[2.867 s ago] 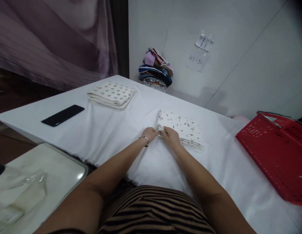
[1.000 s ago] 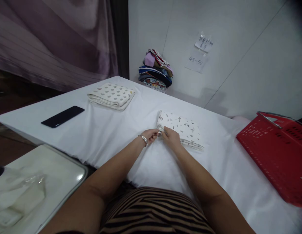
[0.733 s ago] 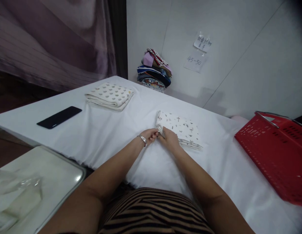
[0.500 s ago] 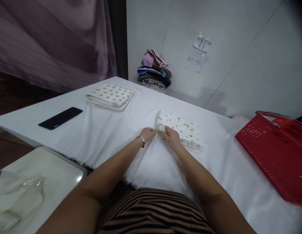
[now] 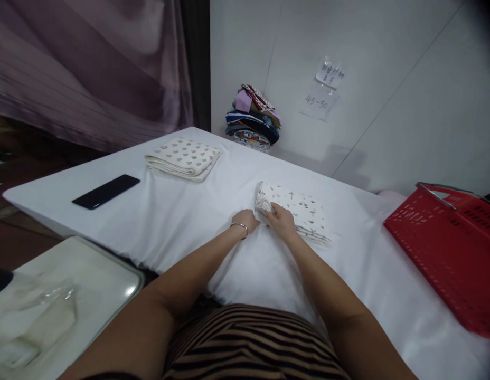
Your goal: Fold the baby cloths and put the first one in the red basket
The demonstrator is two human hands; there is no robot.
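A white folded cloth (image 5: 308, 208) with small grey and brown prints lies in the middle of the table. My right hand (image 5: 282, 220) grips its near left corner, where the layers are turned up and bunched between thumb and fingers. Close beside it, my left hand (image 5: 246, 220), a bracelet at the wrist, is closed at the same corner. Its fingertips are curled under and partly hidden. Farther back on the left sits a second folded cloth (image 5: 185, 157), cream with rows of grey-green motifs, untouched by either hand.
The table (image 5: 201, 211) wears a white cover. A black phone (image 5: 106, 191) lies at the left, and a red plastic basket (image 5: 446, 248) stands at the right. Folded fabrics (image 5: 253, 119) are stacked by the wall. A lower white surface (image 5: 98, 274) holds clear plastic bags.
My left hand has turned more knuckles-up and shifted slightly right and nearer to me at the cloth's corner. My right hand keeps its grip. The view has shifted slightly.
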